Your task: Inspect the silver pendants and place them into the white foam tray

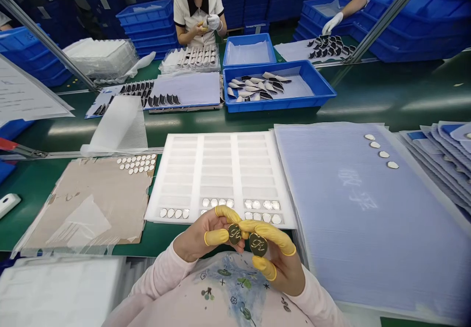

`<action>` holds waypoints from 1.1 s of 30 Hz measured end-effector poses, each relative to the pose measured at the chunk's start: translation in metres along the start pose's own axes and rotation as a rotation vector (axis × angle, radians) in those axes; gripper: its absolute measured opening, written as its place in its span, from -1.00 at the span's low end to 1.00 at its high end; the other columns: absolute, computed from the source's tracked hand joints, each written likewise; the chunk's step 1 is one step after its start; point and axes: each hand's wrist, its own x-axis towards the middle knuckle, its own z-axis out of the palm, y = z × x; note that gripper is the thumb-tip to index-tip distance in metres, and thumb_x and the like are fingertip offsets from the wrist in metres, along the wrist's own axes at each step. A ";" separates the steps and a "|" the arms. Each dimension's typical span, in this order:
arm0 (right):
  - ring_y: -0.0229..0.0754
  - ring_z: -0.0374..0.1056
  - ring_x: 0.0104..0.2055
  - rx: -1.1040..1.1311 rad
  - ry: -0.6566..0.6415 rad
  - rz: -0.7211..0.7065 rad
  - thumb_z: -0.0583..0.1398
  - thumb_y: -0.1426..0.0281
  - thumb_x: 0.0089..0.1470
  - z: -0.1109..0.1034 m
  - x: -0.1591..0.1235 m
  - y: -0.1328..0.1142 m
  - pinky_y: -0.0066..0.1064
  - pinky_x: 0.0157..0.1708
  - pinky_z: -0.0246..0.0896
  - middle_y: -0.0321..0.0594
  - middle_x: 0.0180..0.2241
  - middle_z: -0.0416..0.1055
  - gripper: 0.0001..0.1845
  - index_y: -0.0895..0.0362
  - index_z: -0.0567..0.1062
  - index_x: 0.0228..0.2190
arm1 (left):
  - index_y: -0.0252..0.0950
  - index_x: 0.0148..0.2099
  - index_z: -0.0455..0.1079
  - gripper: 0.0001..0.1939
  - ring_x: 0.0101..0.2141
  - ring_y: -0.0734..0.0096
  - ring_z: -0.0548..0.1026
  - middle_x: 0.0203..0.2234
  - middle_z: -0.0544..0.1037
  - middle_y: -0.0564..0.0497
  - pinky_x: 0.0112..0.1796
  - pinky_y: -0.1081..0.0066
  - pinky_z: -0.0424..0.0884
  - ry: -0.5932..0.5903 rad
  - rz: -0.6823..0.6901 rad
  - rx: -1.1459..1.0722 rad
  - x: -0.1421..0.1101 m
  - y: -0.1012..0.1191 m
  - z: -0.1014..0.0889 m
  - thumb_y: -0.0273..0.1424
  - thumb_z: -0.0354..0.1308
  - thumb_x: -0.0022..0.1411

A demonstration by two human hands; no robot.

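Near edge of white slotted foam tray [197,170]: left hand [198,234] pinches dark round gold-scripted disc [234,233]; right hand [289,265] pinches larger-looking matching disc [258,245]. Yellow-cotted fingers closed to disc width. Scripted faces toward camera; near-round, no clear long axis. Beyond tray: blue plastic bin [275,104].

What seems a script R [258,244] is borne by both dark discs [234,234] in front of the white tray [217,167]. White characters [356,189] on the blue sheet [331,248] right of it and print on the paper [25,94] left of it cannot be read.
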 end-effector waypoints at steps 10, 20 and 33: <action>-0.20 0.26 -0.64 -0.415 -0.143 -0.217 0.04 0.21 0.34 0.004 0.010 0.009 -0.39 -0.65 0.18 -0.31 -0.54 0.47 -0.70 -0.04 0.32 0.05 | -0.30 -0.13 0.41 -0.62 -0.28 0.40 0.54 -0.28 0.54 -0.04 -0.29 0.43 0.46 0.006 0.114 0.050 -0.002 0.001 -0.006 -0.24 0.42 0.11; -0.15 0.46 -0.48 -0.081 0.055 -0.082 0.15 0.25 0.29 0.002 -0.012 0.006 -0.37 -0.55 0.46 -0.05 -0.23 0.57 -0.54 -0.06 0.27 0.18 | -0.27 -0.10 0.36 -0.69 -0.30 0.45 0.56 -0.24 0.54 -0.03 -0.27 0.43 0.48 -0.035 0.198 0.003 0.000 0.000 -0.010 -0.28 0.35 0.21; -0.16 0.34 -0.61 -0.229 -0.054 -0.102 0.16 0.31 0.28 0.005 -0.006 0.021 -0.37 -0.65 0.26 -0.26 -0.49 0.49 -0.49 -0.09 0.25 0.22 | -0.26 -0.10 0.46 -0.71 -0.25 0.49 0.51 -0.22 0.54 -0.02 -0.22 0.50 0.42 0.055 0.231 -0.020 0.003 0.001 -0.004 -0.30 0.39 0.17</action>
